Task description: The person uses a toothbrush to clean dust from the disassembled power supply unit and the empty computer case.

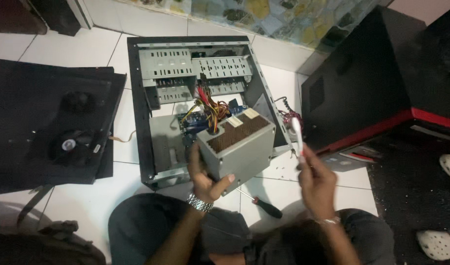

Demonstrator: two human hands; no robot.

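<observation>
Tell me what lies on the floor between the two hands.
In the head view, a screwdriver with a dark handle lies on the white tiles, below the gap between the left hand holding the grey power supply and the right hand.

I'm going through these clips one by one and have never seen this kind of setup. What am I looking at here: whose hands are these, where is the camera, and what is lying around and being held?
There is only one picture, taken by a camera worn on a person's head, looking down at their own hands and lap as they sit on a white tiled floor.

The left hand grips a grey metal power supply box, lifted over an open computer case lying on its side; coloured wires run from the box into the case. The right hand holds a thin white tool, too blurred to identify.

A screwdriver lies on the tiles near the knees. A black side panel with fans lies at left, another black case at right.
</observation>
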